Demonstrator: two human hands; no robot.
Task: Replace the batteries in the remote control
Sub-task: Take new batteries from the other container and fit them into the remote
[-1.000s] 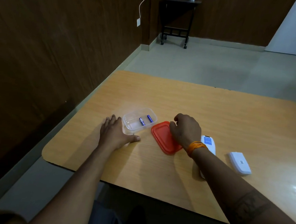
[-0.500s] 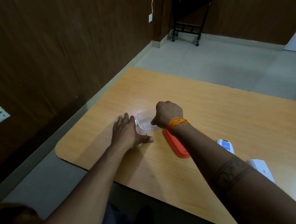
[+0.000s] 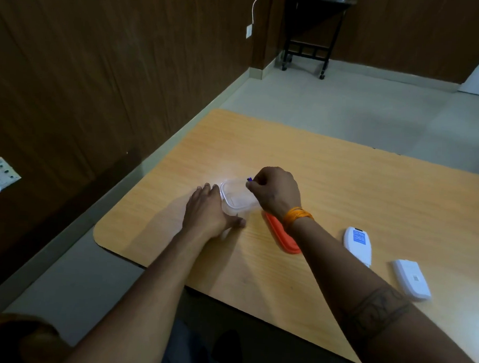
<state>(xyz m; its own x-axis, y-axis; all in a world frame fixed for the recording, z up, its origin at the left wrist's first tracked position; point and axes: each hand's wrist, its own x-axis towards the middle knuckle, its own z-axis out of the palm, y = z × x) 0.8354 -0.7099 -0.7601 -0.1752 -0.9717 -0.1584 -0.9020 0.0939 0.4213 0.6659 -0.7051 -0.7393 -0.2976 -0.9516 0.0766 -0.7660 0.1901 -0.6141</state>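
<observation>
Wooden desk point(image 3: 343, 192) carries everything. Left hand point(image 3: 207, 211) lies flat, fingers straight, bracing the clear plastic container point(image 3: 233, 197) at its near corner. Right hand point(image 3: 276, 191), fingers clenched, pinches a blue battery point(image 3: 249, 179) over the container; only its tip shows. What remains inside: cannot tell, hand covers it. Orange lid point(image 3: 281, 236) lies beside the container. Remote control point(image 3: 357, 244) lies back-up, well right; its white cover point(image 3: 411, 277) rests apart. Step, judged: fetching fresh cells. Next calls for carrying the battery to the remote, polarity matched.
</observation>
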